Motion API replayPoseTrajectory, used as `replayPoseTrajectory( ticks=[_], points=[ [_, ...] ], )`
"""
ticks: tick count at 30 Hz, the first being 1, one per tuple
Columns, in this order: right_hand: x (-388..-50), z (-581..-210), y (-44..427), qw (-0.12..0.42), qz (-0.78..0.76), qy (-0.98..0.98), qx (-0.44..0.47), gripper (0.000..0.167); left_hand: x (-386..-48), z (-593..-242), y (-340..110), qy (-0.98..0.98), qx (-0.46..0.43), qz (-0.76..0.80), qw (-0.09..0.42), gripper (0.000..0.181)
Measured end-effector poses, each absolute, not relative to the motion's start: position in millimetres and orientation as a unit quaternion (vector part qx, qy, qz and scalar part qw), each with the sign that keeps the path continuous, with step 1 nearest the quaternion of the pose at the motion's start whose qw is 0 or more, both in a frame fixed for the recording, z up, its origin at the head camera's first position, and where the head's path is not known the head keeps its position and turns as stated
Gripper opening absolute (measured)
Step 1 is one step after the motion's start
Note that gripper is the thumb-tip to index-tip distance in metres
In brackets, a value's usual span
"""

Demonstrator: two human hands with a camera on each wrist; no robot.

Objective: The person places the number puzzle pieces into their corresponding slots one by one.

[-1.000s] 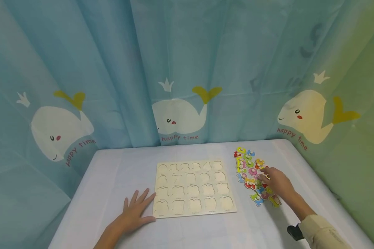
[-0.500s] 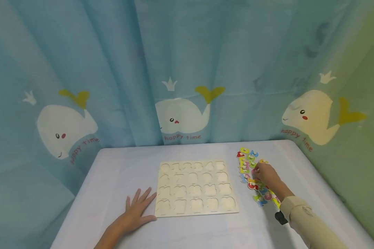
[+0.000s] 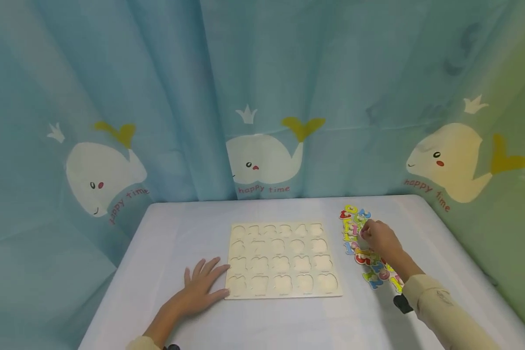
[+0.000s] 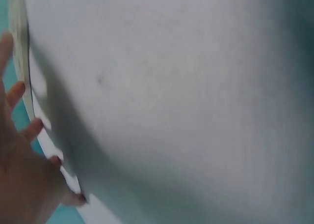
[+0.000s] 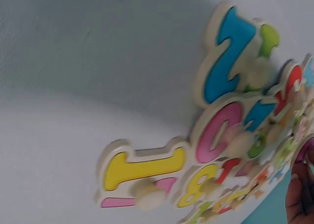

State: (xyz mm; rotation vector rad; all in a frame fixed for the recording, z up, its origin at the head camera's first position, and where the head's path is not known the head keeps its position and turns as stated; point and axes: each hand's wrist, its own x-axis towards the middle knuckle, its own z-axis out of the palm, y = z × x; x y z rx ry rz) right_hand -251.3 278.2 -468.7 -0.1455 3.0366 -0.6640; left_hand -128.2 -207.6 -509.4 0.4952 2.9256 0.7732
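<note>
Beside board (image 3: 284,261), left hand (image 3: 201,288) splayed, right hand (image 3: 382,240) pinching piece (image 5: 304,150).

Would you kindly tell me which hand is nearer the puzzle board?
Left. The left hand lies at the left edge of the puzzle board; the right hand is beyond the opposite edge, pinching a pink number piece.

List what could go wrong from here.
1. Snagging: the right hand seems to pinch a pink piece amid tightly crowded number pieces; lifting it might drag neighbours.
2. Board shift: the left hand is only at the left edge of the board; pressure on the far side could pivot it.
3. Brushing: the dark wrist device appears close to the pile's near end and might knock pieces.
</note>
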Motion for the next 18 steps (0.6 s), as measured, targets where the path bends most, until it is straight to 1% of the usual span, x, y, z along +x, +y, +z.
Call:
replayPoseTrajectory(
  ticks=[4,11,15,18],
  points=[
    [-255.1,-465.1,270.1,-0.011,-0.22,0.972,-0.082,0.008,-133.5,-511.2,-204.1,0.962,0.156,0.222,0.015,0.06],
    [-262.5,-457.5,240.6,0.021,-0.251,0.959,-0.125,0.01,-135.8,-514.5,-200.9,0.963,0.147,0.225,0.017,0.064],
    [-264.2,-461.6,220.9,0.009,-0.272,0.948,-0.163,0.01,-135.1,-516.2,-201.4,0.963,0.143,0.226,0.023,0.064],
    [-266.8,-463.1,206.7,0.004,-0.277,0.945,-0.175,0.009,-135.3,-517.6,-201.3,0.962,0.142,0.23,0.026,0.064]
  ],
)
